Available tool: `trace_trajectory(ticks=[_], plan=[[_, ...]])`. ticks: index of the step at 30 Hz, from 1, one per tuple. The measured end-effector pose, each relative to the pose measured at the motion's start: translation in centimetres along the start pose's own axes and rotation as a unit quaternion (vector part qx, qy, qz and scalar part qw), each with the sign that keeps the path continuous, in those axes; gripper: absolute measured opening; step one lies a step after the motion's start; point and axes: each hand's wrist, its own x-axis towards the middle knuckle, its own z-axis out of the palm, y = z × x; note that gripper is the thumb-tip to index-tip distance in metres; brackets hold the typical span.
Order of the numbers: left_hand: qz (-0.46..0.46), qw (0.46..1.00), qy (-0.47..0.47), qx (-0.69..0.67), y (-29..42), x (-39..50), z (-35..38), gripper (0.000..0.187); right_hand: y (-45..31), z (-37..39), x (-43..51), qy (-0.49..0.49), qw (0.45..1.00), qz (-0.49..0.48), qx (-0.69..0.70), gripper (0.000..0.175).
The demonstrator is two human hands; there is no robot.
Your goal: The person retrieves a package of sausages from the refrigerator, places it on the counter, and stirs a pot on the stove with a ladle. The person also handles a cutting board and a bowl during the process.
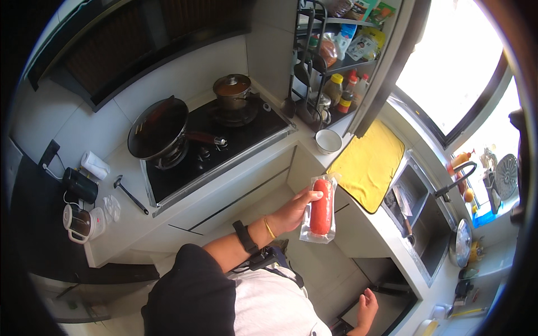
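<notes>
My left hand grips a red sausage sealed in clear plastic packaging, its thumb across the upper part of the pack. The sausage is held upright in the view, in front of the counter edge. At the lower right, my right hand hangs with nothing in it, its fingers loosely bent and close together, near a dark-fronted cabinet. Beyond the sausage lie a yellow cloth and a white bowl on the counter.
A wok with lid and a lidded pot stand on the black hob. On the right, a knife lies across the sink. Behind the bowl is a shelf of bottles and packets. A ladle lies left of the hob.
</notes>
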Motion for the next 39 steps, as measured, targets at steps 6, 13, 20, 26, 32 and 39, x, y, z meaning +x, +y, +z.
trace_trajectory(ticks=[6, 13, 20, 26, 32, 39], plan=[[-0.029, 0.998, -0.011, 0.055, -0.1, 3.2, -2.9, 0.071, -8.9, 1.1, 3.9, -0.001, 0.999, -0.049, -0.001, 0.035], [-0.045, 0.998, 0.01, 0.046, 0.7, 6.5, -6.0, 0.072, -18.6, 2.5, 7.3, 0.004, 0.992, -0.123, -0.016, 0.033], [-0.101, 0.993, 0.053, -0.026, 1.1, 10.4, -8.1, 0.061, -17.9, 2.6, 7.5, 0.04, 0.994, -0.098, -0.031, 0.031], [-0.155, 0.979, 0.05, -0.122, -2.4, 13.6, -8.1, 0.048, -18.5, 2.3, 6.7, 0.077, 0.992, -0.057, -0.082, 0.035], [-0.186, 0.976, 0.014, -0.11, -4.4, 13.9, -2.9, 0.044, -16.1, -1.2, 3.0, 0.123, 0.988, -0.015, -0.088, 0.035], [-0.2, 0.974, -0.106, 0.015, -6.7, 12.2, 6.9, 0.049, -13.0, -8.3, -4.7, 0.158, 0.985, 0.059, -0.023, 0.037]])
